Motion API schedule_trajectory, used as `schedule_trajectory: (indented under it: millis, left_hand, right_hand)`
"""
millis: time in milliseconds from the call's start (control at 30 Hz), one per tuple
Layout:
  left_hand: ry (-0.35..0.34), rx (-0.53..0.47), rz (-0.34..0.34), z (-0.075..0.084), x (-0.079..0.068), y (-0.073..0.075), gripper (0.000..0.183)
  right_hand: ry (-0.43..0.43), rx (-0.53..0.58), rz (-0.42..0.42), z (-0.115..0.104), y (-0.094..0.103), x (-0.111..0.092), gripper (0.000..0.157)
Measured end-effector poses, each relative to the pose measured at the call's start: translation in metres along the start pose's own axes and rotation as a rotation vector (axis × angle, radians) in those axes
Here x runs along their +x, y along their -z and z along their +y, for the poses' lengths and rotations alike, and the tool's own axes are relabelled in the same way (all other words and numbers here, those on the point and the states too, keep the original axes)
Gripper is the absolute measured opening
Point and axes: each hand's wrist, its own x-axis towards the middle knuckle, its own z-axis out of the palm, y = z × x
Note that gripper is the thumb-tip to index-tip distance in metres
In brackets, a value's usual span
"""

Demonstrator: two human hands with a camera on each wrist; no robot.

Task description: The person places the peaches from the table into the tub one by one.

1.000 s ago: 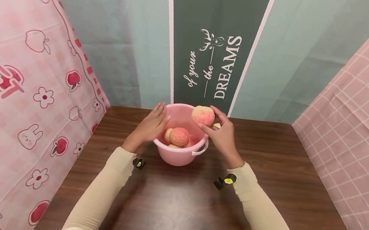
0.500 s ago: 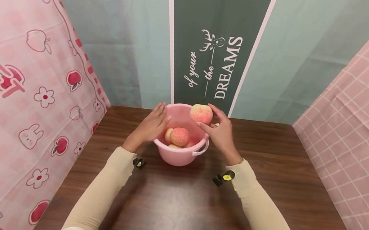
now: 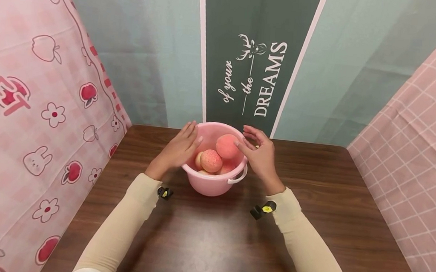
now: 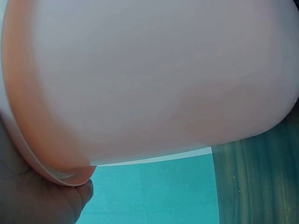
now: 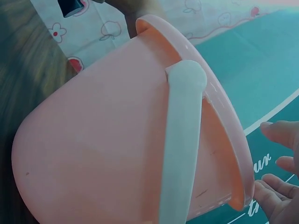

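A pink bucket (image 3: 210, 187) with a white handle (image 3: 238, 176) stands on the table. Several peaches lie in it; a speckled one (image 3: 211, 161) is on top near the front. Another peach, plain coral on its visible side (image 3: 226, 146), is at the right inside the bucket, just beyond the right thumb. My right hand (image 3: 259, 153) hovers at the right rim with fingers spread and nothing gripped; the right wrist view also shows its fingertips (image 5: 275, 186) beside the rim. My left hand (image 3: 178, 146) rests along the left rim, fingers fairly straight, thumb toward the inside.
The dark wooden table (image 3: 205, 246) extends around the bucket. A patterned pink cloth (image 3: 48, 139) hangs at the left, a pink grid cloth (image 3: 423, 160) at the right, and a green cloth with lettering behind. A small pale thing is mostly hidden behind the right hand.
The peach that my right hand held above the right rim has been let go and now sits lower, inside the bucket. My right fingers have spread. The left hand has stayed at the rim.
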Motion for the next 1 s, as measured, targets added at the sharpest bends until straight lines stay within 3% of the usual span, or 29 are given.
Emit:
schedule_trajectory:
  millis: [233,467,833,1000]
  left_hand:
    - [-0.002,-0.010,0.001,0.001,-0.001,0.001,0.070]
    - [-0.010,0.000,-0.001,0.001,0.000,0.000,0.070]
    - [-0.010,0.001,0.003,0.000,0.000,0.000,0.069]
    - [-0.006,0.000,0.001,0.001,0.000,0.000,0.067]
  right_hand:
    - [0.019,-0.063,0.003,-0.025,0.005,-0.008,0.049]
    - [0.023,-0.086,0.029,-0.023,0.018,-0.008,0.050]
    - [0.009,-0.182,0.086,-0.005,0.029,-0.014,0.052]
    - [0.025,-0.209,0.118,0.031,0.038,-0.007,0.055]
